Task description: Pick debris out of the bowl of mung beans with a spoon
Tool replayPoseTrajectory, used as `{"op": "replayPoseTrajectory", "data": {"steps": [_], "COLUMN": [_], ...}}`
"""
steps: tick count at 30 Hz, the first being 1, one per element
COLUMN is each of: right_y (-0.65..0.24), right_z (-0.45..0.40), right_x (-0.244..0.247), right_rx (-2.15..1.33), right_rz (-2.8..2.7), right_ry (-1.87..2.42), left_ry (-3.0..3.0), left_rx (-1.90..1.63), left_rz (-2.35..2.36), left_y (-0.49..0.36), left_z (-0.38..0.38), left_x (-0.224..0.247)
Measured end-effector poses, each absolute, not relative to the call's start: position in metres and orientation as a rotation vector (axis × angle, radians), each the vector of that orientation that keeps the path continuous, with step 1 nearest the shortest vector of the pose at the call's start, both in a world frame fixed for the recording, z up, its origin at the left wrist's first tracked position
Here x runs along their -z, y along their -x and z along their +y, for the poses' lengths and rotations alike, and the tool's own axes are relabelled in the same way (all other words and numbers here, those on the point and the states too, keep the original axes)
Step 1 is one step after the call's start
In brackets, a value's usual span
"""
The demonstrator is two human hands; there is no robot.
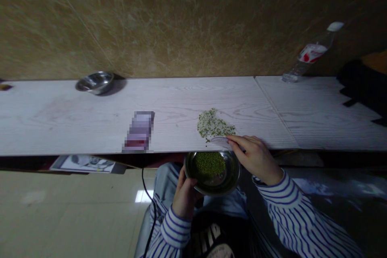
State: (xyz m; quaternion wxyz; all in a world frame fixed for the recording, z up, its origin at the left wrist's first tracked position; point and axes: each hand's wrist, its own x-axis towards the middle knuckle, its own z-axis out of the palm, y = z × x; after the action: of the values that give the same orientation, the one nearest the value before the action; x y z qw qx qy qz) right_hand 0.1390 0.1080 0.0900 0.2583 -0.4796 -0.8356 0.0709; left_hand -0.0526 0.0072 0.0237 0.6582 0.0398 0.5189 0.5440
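Note:
My left hand (185,193) grips the left rim of a steel bowl (234,177) below the table's front edge. Green beans that look like mung beans (210,165) lie in the bowl. Between its thumb and fingers, my right hand (252,155) pinches a thin, pale, rounded scraper-like piece (219,142), whose exact kind I cannot make out. That piece rests at the near side of a pile of white grains mixed with green beans (213,124), spread on the table (178,100) near its front edge. A few grains lie apart from the pile.
Another steel bowl (95,82) stands at the back left. A pixelated phone-like slab (139,131) lies by the front edge. A clear plastic bottle (313,54) stands back right, beside a dark bag-like object (363,84). A black cable (152,203) hangs below the table.

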Motion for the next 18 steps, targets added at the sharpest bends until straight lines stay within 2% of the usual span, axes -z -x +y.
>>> {"op": "replayPoseTrajectory", "data": {"steps": [18], "right_y": [-0.1325], "right_z": [0.1180], "right_x": [-0.0855], "right_rx": [-0.171], "right_rz": [-2.188], "right_ry": [1.321], "left_ry": [-0.102], "left_rx": [-1.219], "left_rz": [1.192], "left_y": [0.0579], "left_z": [0.0076], "left_x": [-0.0191]}}
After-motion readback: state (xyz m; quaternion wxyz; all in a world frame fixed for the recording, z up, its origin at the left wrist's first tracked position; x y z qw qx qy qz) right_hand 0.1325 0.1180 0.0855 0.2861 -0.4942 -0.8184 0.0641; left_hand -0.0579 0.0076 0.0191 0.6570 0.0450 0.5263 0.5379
